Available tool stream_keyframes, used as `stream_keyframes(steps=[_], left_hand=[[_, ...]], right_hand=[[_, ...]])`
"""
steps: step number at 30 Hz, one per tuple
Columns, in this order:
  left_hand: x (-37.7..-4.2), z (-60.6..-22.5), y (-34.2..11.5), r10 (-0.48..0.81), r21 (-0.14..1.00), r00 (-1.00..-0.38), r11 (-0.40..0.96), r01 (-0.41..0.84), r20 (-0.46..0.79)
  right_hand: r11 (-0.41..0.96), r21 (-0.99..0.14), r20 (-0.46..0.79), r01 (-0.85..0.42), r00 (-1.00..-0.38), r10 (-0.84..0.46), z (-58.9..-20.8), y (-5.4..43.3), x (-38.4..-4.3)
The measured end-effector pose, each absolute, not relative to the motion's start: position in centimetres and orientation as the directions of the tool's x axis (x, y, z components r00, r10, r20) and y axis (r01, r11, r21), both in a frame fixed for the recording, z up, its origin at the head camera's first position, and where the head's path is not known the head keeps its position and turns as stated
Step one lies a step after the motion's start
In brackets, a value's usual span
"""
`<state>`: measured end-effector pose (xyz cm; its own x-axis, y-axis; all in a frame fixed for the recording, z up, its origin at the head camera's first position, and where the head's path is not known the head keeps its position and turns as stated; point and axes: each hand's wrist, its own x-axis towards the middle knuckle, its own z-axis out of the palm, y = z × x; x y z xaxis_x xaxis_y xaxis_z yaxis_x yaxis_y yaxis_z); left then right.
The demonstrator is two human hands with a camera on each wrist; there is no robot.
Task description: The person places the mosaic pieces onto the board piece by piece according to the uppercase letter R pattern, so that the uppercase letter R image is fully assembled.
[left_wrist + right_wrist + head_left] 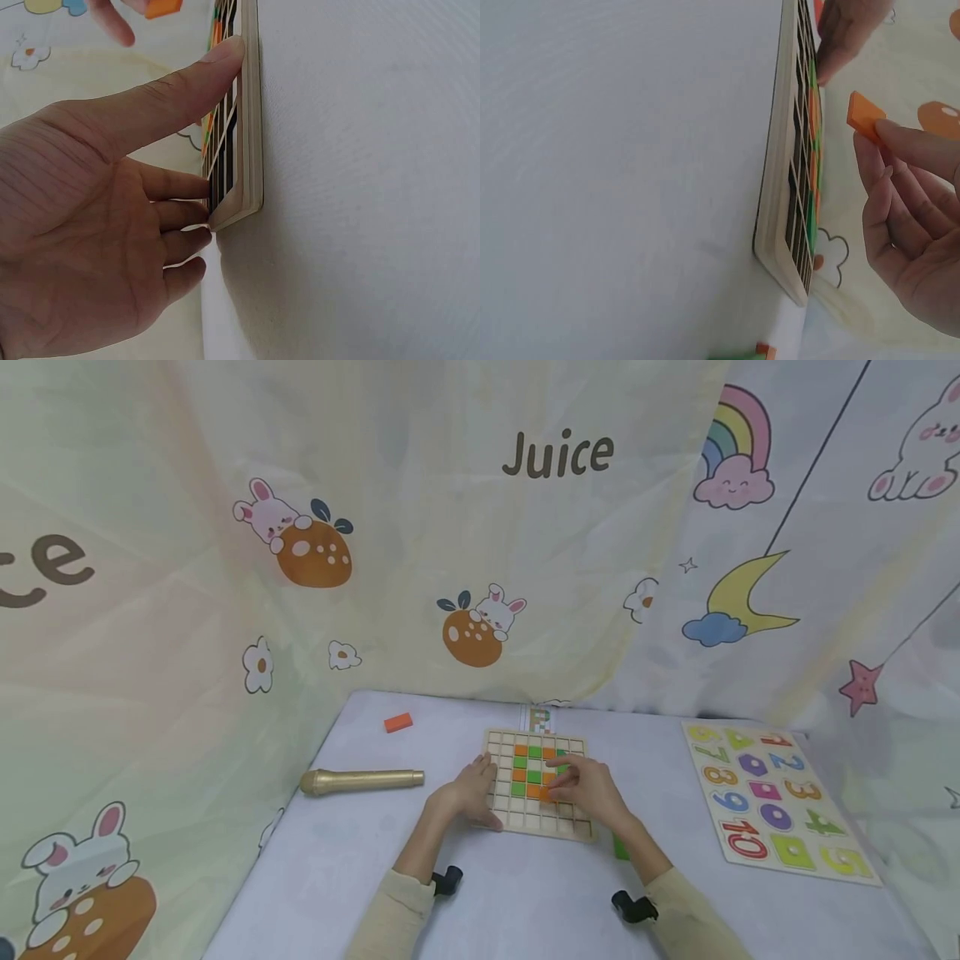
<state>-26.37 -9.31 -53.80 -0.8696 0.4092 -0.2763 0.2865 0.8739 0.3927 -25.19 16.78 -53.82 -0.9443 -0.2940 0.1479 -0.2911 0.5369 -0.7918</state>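
Note:
A square wooden grid board lies on the table, with orange and green tiles set in some of its cells. My left hand rests at the board's left side. In the left wrist view its thumb presses on the near rim, and its other fingers, nearly straight, touch the side edge. Above the board, my right hand pinches an orange square tile between thumb and fingertips. That tile is raised off the grid, tilted in the right wrist view.
A small pattern card lies behind the board. An orange block and a gold toy microphone are at left. Green pieces sit beside my right wrist. On the right lies a number-and-shape puzzle board. Printed curtains enclose the table.

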Motion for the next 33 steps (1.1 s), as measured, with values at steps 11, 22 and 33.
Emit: stream_keyframes(steps=[11, 22, 33], left_hand=[[-26.6, -54.3, -9.4, 0.427, 0.378, -0.862, 0.872, 0.313, -0.272], [-26.7, -54.2, -9.4, 0.438, 0.384, -0.859, 0.865, 0.323, -0.264], [-26.7, -54.4, -9.5, 0.434, 0.379, -0.860, 0.869, 0.319, -0.270]], right_hand=[[0.517, -0.800, 0.127, -0.304, -0.929, -0.349, -55.0, 13.9, -26.2], [0.537, -0.789, 0.120, -0.299, -0.932, -0.342, -56.1, 12.1, -26.6], [0.638, -0.712, 0.073, -0.293, -0.935, -0.348, -56.1, 11.2, -26.5]])
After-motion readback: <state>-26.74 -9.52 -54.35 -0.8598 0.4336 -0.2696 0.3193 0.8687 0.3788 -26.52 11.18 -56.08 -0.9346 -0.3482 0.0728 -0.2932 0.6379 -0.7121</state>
